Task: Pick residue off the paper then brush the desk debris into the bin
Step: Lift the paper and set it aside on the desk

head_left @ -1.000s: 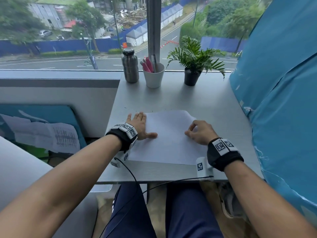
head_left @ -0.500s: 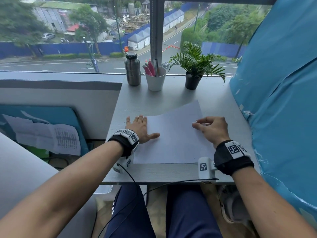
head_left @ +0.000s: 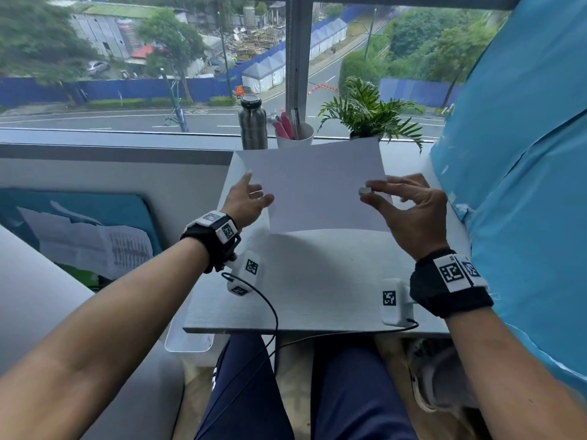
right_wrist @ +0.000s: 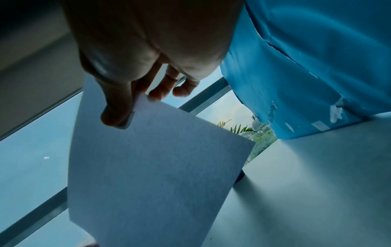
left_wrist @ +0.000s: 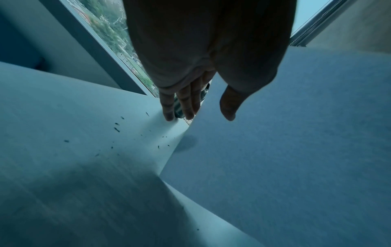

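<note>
A blank white sheet of paper (head_left: pixel 317 192) stands tilted up from the grey desk (head_left: pixel 317 287), its lower edge near the desk top. My right hand (head_left: pixel 368 192) pinches the sheet's right edge between thumb and forefinger, which the right wrist view shows against the paper (right_wrist: pixel 158 167). My left hand (head_left: pixel 259 192) holds the left edge, thumb in front and straight fingers behind, as the left wrist view (left_wrist: pixel 204 117) shows. Small dark specks of debris (left_wrist: pixel 116 128) lie scattered on the desk left of the paper (left_wrist: pixel 296 150).
At the desk's back stand a steel bottle (head_left: pixel 253 125), a white cup of pens (head_left: pixel 295 138) and a potted plant (head_left: pixel 365 115), by the window. A blue cover (head_left: pixel 524 185) hangs on the right. A pale container (head_left: pixel 189 339) shows under the desk's front left corner.
The paper, flat on the desk a second ago, has been raised upright by my right hand. My left hand moved from pressing the sheet's left side to holding its left edge.
</note>
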Motion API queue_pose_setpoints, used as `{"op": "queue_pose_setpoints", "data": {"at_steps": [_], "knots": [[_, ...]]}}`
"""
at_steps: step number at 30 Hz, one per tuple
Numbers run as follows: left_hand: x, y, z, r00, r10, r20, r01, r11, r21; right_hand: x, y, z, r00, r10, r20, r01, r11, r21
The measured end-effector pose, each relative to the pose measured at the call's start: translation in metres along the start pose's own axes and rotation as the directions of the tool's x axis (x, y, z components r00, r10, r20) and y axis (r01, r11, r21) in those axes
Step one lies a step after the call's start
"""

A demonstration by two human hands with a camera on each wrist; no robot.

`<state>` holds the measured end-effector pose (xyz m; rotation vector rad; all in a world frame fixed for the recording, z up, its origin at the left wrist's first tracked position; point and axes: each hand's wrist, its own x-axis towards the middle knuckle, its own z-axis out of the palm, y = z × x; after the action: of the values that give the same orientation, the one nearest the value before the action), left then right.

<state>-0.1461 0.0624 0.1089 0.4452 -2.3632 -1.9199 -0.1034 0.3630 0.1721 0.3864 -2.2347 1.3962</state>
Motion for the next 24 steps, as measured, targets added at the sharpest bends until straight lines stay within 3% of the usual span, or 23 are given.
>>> {"op": "queue_pose_setpoints", "data": {"at_steps": [8, 11, 14, 16, 19, 22, 24], "knots": [[-0.003, -0.003, 0.000, 0.995, 0.083, -0.050, -0.084, 0.996, -0.023, 0.012, -0.004, -0.011, 0.996, 0.038, -0.082, -0.033, 0.998, 0.059], [-0.003, 0.001, 0.003, 0.995, 0.094, -0.039, -0.093, 0.995, 0.024, 0.033, 0.002, -0.029, 0.971, 0.076, -0.225, -0.063, 0.996, 0.065], [-0.005, 0.002, 0.007, 0.990, 0.139, -0.040, -0.132, 0.982, 0.137, 0.052, 0.014, -0.048, 0.914, 0.102, -0.393, -0.115, 0.993, -0.009], [-0.010, 0.005, 0.014, 0.988, 0.152, 0.024, -0.153, 0.958, 0.244, 0.054, 0.026, -0.056, 0.877, 0.074, -0.474, -0.153, 0.979, -0.132], [-0.024, 0.009, 0.032, 0.969, 0.189, 0.159, -0.237, 0.893, 0.382, 0.039, 0.048, -0.053, 0.863, 0.020, -0.506, -0.200, 0.931, -0.305], [-0.036, 0.013, 0.060, 0.906, 0.268, 0.328, -0.408, 0.759, 0.507, 0.021, 0.065, -0.046, 0.847, 0.109, -0.521, -0.321, 0.885, -0.337], [-0.044, 0.013, 0.084, 0.838, 0.247, 0.487, -0.506, 0.686, 0.523, 0.010, 0.073, -0.042, 0.835, 0.171, -0.524, -0.397, 0.846, -0.357]]}}
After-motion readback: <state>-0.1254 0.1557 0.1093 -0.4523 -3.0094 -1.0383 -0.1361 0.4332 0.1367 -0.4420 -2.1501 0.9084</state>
